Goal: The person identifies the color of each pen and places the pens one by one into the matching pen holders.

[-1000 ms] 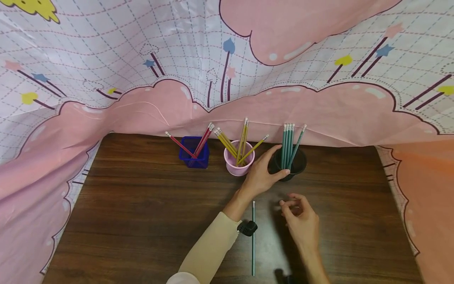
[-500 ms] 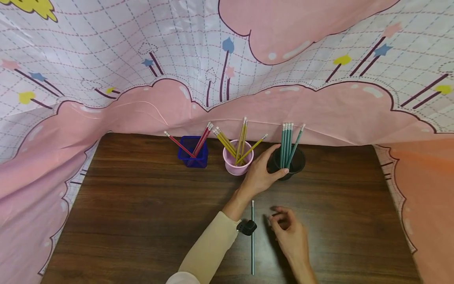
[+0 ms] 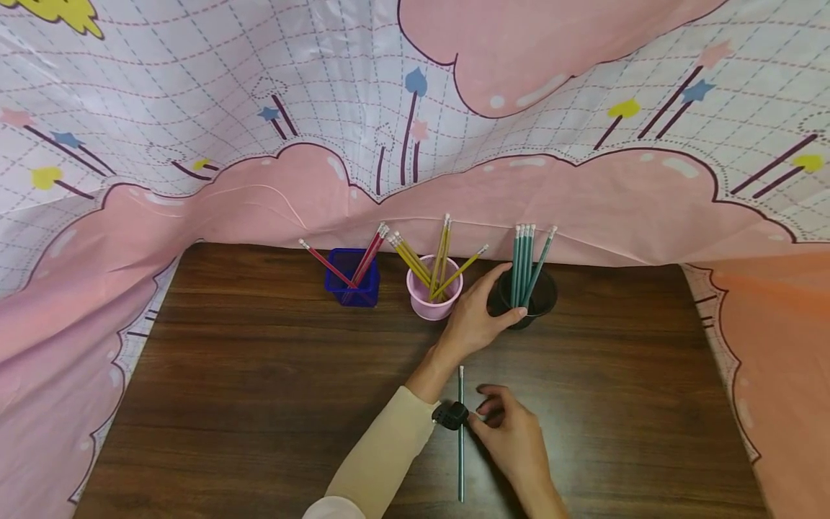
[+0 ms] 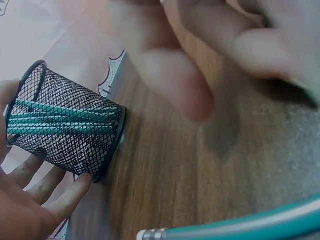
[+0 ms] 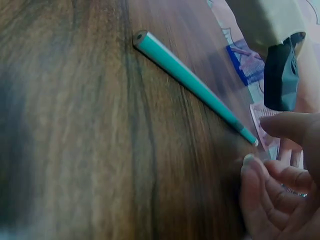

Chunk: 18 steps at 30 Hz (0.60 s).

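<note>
In the head view a black mesh pencil cup (image 3: 545,294) with several green pencils (image 3: 524,263) stands at the back of the table. My left hand (image 3: 475,317) holds it from the left, thumb at the near rim and fingers round the far side. A single green pencil (image 3: 461,468) lies lengthwise on the wood, its white eraser end away from me. Just right of that pencil, my right hand (image 3: 516,438) hovers with loosely bent fingers and nothing between them. The right wrist view shows the thumb and fingers near the pencil's (image 5: 192,85) eraser end.
Left of the black cup stand a pink cup (image 3: 431,310) with yellow pencils and a blue square holder (image 3: 363,297) with red pencils. A patterned curtain (image 3: 311,187) hangs right behind the table (image 3: 259,404). The left wrist's black camera (image 3: 450,416) overlaps the lying pencil.
My right hand has moved left and toward me, from near the black cup to beside the lying pencil. The left hand has stayed on the cup.
</note>
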Each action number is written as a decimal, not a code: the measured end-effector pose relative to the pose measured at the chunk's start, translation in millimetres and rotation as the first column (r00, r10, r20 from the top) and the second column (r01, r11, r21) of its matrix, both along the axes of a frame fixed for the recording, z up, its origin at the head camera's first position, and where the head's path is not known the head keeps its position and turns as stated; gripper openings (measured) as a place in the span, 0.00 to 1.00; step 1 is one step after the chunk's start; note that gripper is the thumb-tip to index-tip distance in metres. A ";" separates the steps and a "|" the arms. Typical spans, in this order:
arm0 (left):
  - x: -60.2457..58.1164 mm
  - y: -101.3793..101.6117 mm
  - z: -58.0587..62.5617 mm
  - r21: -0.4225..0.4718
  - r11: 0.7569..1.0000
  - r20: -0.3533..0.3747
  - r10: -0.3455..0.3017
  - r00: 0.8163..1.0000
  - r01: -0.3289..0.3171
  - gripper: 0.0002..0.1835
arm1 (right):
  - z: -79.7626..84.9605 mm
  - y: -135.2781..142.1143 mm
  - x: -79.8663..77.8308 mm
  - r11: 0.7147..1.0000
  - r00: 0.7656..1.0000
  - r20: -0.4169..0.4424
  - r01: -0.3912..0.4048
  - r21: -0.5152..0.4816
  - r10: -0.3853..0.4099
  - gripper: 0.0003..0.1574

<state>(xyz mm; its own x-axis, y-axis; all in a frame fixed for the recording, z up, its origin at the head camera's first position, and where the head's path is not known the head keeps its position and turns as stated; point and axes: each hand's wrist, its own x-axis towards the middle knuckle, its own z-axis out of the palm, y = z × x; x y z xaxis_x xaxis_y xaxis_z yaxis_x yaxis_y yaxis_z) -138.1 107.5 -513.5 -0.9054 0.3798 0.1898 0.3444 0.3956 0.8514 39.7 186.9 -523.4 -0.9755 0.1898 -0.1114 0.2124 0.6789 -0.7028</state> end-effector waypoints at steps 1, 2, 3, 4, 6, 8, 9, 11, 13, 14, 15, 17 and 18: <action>0.0 0.3 0.0 0.003 1.000 0.002 0.000 1.000 0.000 0.43 | 0.5 -1.6 -0.4 0.999 1.000 0.000 -0.011 0.032 0.011 0.26; 0.0 0.5 0.1 0.006 1.000 0.006 0.001 1.000 -0.001 0.43 | 0.9 -3.2 -0.7 0.998 1.000 -0.001 -0.022 0.064 0.023 0.27; 0.0 0.8 0.2 0.005 1.000 0.008 0.001 1.000 -0.001 0.43 | 1.3 -4.6 -1.1 0.995 1.000 0.001 -0.031 0.096 0.031 0.28; 0.0 0.5 0.2 0.005 1.000 0.009 0.001 1.000 -0.002 0.43 | 1.5 -6.4 -1.6 0.992 0.999 0.006 -0.037 0.122 0.036 0.28; -0.3 0.1 0.4 0.005 1.000 0.012 -0.001 1.000 0.001 0.43 | 1.8 -9.3 -2.5 0.986 0.999 0.014 -0.041 0.163 0.039 0.29; -0.5 0.0 0.3 0.005 1.000 0.011 -0.004 1.000 0.004 0.43 | 1.9 -10.6 -3.3 0.982 0.999 0.014 -0.037 0.186 0.035 0.28; -0.7 0.0 0.1 0.004 1.000 0.008 -0.006 1.000 0.005 0.43 | 1.5 -10.8 -3.7 0.982 0.999 0.012 -0.031 0.189 0.030 0.28; -0.8 -0.1 0.1 0.004 1.000 0.003 -0.007 1.000 0.007 0.42 | 1.0 -10.4 -4.6 0.983 1.000 -0.010 -0.022 0.184 0.025 0.26; -0.6 -0.1 0.2 0.005 1.000 0.001 -0.005 1.000 0.005 0.42 | 0.4 -9.0 -5.6 0.984 0.999 -0.035 -0.009 0.177 0.016 0.24; -0.5 -0.1 0.1 0.003 1.000 0.000 -0.005 1.000 0.005 0.42 | 0.6 -7.8 -6.3 0.985 0.999 -0.043 -0.004 0.175 0.011 0.23; -0.3 0.0 0.0 0.004 1.000 0.001 -0.005 1.000 0.005 0.42 | 0.5 -6.0 -7.4 0.984 0.999 -0.047 0.000 0.178 0.008 0.21; 0.2 0.1 -0.4 0.001 1.000 0.002 -0.006 1.000 0.006 0.42 | 2.1 -1.1 -10.3 0.980 0.999 -0.049 0.027 0.197 -0.017 0.20; 0.5 0.3 -0.6 -0.002 1.000 0.004 -0.005 1.000 0.005 0.42 | 3.0 1.8 -12.2 0.977 0.999 -0.043 0.042 0.211 -0.033 0.19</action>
